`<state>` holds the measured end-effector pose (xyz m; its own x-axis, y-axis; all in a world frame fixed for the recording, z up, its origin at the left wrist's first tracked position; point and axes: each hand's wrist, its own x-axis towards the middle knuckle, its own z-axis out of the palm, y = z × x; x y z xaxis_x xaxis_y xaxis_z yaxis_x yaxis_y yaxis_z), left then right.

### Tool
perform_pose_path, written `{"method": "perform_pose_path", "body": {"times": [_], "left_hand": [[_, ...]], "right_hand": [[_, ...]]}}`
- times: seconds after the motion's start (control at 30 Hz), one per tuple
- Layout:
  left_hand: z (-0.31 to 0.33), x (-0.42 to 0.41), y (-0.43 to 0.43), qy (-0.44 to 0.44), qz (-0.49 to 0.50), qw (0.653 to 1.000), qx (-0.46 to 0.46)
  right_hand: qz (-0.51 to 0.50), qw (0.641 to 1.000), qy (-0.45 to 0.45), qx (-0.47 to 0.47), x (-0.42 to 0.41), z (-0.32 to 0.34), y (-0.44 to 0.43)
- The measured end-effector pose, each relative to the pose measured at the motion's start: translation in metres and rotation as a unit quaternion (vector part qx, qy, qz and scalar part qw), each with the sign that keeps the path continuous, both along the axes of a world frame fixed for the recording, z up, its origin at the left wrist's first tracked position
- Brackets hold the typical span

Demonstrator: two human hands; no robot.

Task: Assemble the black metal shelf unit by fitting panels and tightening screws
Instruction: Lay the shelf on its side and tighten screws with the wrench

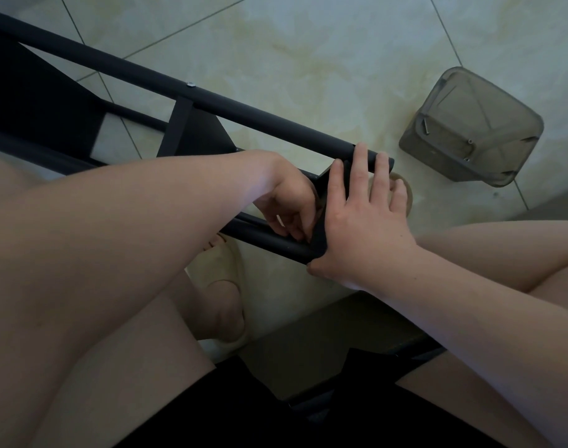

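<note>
Tiled floor [308, 43], black shelf frame [244, 108], grey tub [489, 101].
Right hand [363, 221]: fingers released, spread on frame; left hand [289, 202]: fingers curled, grasp unclear.

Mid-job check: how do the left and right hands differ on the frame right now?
The left hand has curled fingers, tips down on the lower tube; the right hand is spread flat. The left touches only the lower tube; the right spans from it to the upper tube. Whether the left pinches anything is hidden. Both sit at the tubes' ends.
</note>
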<state>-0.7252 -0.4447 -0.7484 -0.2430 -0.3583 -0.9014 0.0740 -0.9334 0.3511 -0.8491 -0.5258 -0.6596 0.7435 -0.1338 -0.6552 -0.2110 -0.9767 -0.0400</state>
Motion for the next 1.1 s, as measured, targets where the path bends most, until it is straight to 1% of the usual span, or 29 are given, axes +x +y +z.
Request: {"method": "perform_pose_path", "body": {"times": [0.17,0.37,0.73,0.83,0.9,0.97,1.03,1.1], "left_hand": [[-0.001,-0.002,0.003,0.015,-0.007,1.0,0.026],[-0.001,-0.003,0.0,-0.015,-0.02,1.0,0.01],[0.006,-0.003,-0.001,-0.01,-0.011,1.0,-0.008],[0.01,-0.001,-0.001,-0.027,0.013,0.999,-0.014],[0.014,0.004,-0.002,-0.066,0.036,0.997,-0.025],[0.02,0.019,-0.003,-0.149,0.035,0.987,-0.037],[0.029,0.04,-0.002,-0.253,0.029,0.966,-0.04],[0.039,0.059,0.001,-0.324,0.027,0.945,-0.045]], "right_hand": [[0.001,1.0,-0.003,0.0,0.0,-0.001,0.0],[0.002,1.0,0.003,0.0,0.0,-0.001,0.0],[-0.004,1.0,-0.001,0.003,-0.001,-0.003,0.0],[-0.003,1.0,-0.009,0.005,0.003,-0.004,-0.004],[0.0,1.0,-0.015,0.01,0.01,-0.004,-0.012],[0.008,1.0,-0.02,0.017,0.022,-0.005,-0.022],[0.024,0.999,-0.028,0.021,0.036,-0.007,-0.034],[0.041,0.998,-0.032,0.031,0.05,-0.009,-0.046]]}}
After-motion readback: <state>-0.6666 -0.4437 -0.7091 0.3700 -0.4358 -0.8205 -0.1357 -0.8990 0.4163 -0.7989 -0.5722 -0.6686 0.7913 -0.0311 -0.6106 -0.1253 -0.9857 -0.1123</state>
